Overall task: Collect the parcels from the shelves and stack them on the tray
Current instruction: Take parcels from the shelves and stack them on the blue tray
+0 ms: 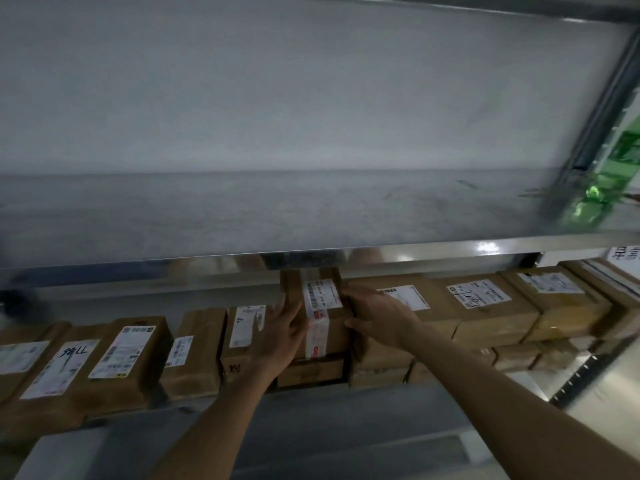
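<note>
A row of brown cardboard parcels with white labels lines the lower shelf. One parcel (320, 313) in the middle, sealed with white tape, sits on top of another box and is held from both sides. My left hand (282, 332) lies against its left face with the fingers wrapped onto its front. My right hand (375, 315) grips its right side, thumb low on the front and fingers over the top edge. No tray is in view.
A bare metal shelf (311, 216) juts out just above the parcels, its shiny front lip (398, 254) close over the held box. More parcels stand at the left (128, 355) and right (485, 306). A metal upright (595, 109) and green packaging (616, 168) stand at the right.
</note>
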